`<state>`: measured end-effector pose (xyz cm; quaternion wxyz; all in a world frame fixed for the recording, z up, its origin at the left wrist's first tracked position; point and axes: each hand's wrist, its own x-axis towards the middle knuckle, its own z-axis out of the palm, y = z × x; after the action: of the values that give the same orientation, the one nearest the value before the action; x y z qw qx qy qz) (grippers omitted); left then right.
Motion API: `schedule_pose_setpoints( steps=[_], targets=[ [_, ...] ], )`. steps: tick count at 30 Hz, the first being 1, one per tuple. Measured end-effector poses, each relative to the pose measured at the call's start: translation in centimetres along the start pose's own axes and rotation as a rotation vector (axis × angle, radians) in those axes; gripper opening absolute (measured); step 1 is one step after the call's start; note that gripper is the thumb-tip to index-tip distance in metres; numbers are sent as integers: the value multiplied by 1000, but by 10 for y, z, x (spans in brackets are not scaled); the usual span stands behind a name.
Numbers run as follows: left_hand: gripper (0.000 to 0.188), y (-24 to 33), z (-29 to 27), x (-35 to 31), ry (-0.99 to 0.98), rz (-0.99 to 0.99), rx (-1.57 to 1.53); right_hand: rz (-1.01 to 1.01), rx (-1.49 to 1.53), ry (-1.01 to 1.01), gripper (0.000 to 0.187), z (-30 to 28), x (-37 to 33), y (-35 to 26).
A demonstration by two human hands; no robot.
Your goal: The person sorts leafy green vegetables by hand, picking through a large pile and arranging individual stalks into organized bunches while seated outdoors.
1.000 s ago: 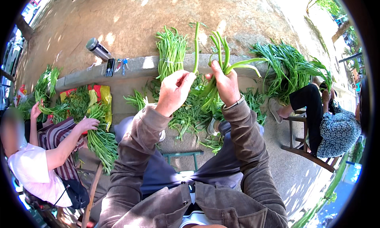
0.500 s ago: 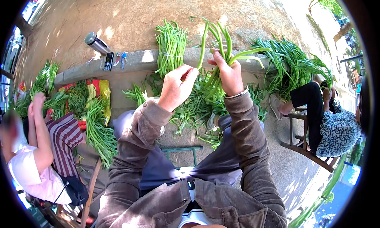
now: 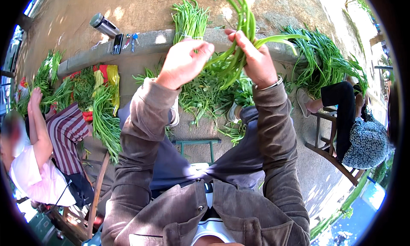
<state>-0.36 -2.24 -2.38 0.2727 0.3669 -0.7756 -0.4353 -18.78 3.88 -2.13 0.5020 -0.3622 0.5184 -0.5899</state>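
Observation:
My right hand (image 3: 256, 60) is closed round a small bunch of green water spinach stems (image 3: 235, 60). Thick stem ends point up and away, and a couple bend off to the right. Close by on the left, my left hand (image 3: 185, 63) has its fingers curled in; anything inside them is hidden. Beyond it a tied bundle of water spinach (image 3: 191, 19) lies on the low stone kerb (image 3: 160, 40). Loose leafy greens (image 3: 205, 98) are heaped on the ground below my hands, between my feet.
A steel flask (image 3: 104, 25), a mobile phone (image 3: 117, 44) and keys (image 3: 135, 37) sit along the kerb at left. More greens (image 3: 320, 60) are piled at right. Co-workers sit on both sides, one in a pink top (image 3: 40, 173), one in a patterned top (image 3: 366, 143). Greens lie over a red-yellow sack (image 3: 113, 96).
Both hands have moved up and away from me, the right one carrying its bunch. The single stem that stood up from my left hand no longer shows there.

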Motion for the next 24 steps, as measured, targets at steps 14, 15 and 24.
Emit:
schedule_pose_setpoints(
  steps=[14, 15, 24],
  targets=[
    [28, 13, 14, 0, -199, -148, -529, 203, 293, -123, 22, -10, -6, -15],
    [28, 15, 15, 1, -223, -131, -562, 200, 303, -145, 22, -7, -6, -15],
    [33, 20, 16, 4, -472, -211, -855, 177, 334, -121, 28, 19, -6, -4]
  ],
)
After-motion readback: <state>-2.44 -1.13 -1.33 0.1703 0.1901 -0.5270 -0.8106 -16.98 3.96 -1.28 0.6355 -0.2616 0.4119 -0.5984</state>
